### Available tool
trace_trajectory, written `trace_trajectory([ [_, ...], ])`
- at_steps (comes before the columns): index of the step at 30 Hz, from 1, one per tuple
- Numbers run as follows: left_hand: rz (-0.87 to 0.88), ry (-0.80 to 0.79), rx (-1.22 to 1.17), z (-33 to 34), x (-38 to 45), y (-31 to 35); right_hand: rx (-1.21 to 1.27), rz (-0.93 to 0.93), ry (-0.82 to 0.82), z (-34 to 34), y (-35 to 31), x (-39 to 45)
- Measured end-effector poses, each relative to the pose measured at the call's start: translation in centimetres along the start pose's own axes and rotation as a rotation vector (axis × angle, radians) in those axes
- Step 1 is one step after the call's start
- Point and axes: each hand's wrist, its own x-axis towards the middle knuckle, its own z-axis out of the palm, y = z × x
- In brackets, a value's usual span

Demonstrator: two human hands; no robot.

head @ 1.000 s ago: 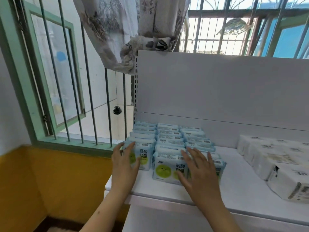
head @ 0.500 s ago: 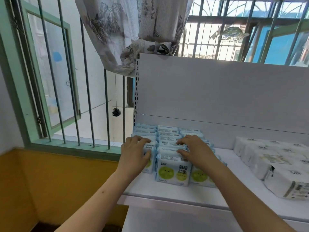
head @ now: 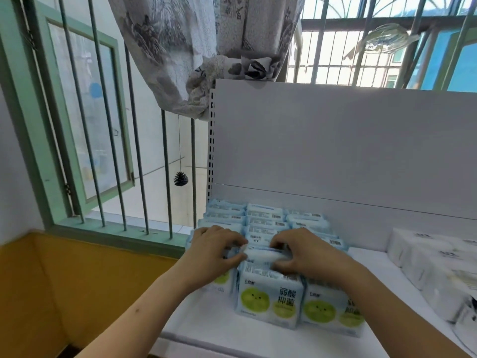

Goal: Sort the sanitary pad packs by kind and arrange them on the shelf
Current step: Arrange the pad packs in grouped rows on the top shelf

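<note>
barred windows and a knotted curtain point(head: 196, 47) stand behind a white shelf point(head: 211, 329) with a tall back panel point(head: 335, 140). on it, at the panel's left end, blue packs point(head: 268, 218) sit in three rows; white packs point(head: 433, 264) lie well apart, toward the panel's right end. the left hand point(head: 214, 251) and right hand point(head: 304, 254) both curl onto one pack point(head: 259, 254) in the middle row, each pinching an end. it looks like squaring up the blue group; next likely calls for seating that pack level and tight against its neighbours.
</note>
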Motion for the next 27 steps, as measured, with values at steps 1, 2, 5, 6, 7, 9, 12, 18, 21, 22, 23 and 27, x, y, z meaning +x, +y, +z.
trace_trajectory([
  [1,-0.014,-0.004,-0.028,-0.2,0.2,0.1,0.040,-0.013,0.029,-0.3,0.5,0.2],
  [2,-0.035,0.001,-0.084,-0.3,0.5,0.2,0.080,-0.023,0.068,-0.8,1.0,0.4],
  [5,-0.102,0.060,-0.334,-0.3,1.1,0.3,0.229,-0.023,0.169,-2.5,2.4,1.2],
  [6,-0.124,0.073,-0.409,-0.4,1.3,0.6,0.295,-0.027,0.193,-3.0,2.7,1.5],
  [7,-0.139,0.075,-0.484,-0.4,1.5,1.0,0.367,-0.031,0.206,-3.3,2.9,1.7],
  [9,-0.154,0.103,-0.636,-0.4,2.1,1.9,0.519,-0.015,0.227,-3.5,3.0,2.3],
  [12,-0.191,0.192,-0.965,-0.2,3.2,2.9,0.712,0.042,0.247,-3.0,3.0,2.9],
  [18,-0.123,0.299,-1.130,-0.5,4.3,3.9,0.966,0.129,0.271,-3.1,1.8,2.6],
  [21,0.094,0.460,-0.780,-1.2,4.8,3.0,1.195,0.255,0.213,-4.5,1.1,2.3],
  [22,0.180,0.501,-0.633,-1.4,5.1,2.6,1.257,0.269,0.164,-5.2,0.9,2.2],
  [23,0.249,0.521,-0.515,-1.3,5.3,2.2,1.280,0.271,0.107,-5.8,0.4,2.0],
  [27,0.367,0.474,-0.346,-1.2,5.5,1.6,1.220,0.289,0.106,-5.9,-1.3,1.5],
])
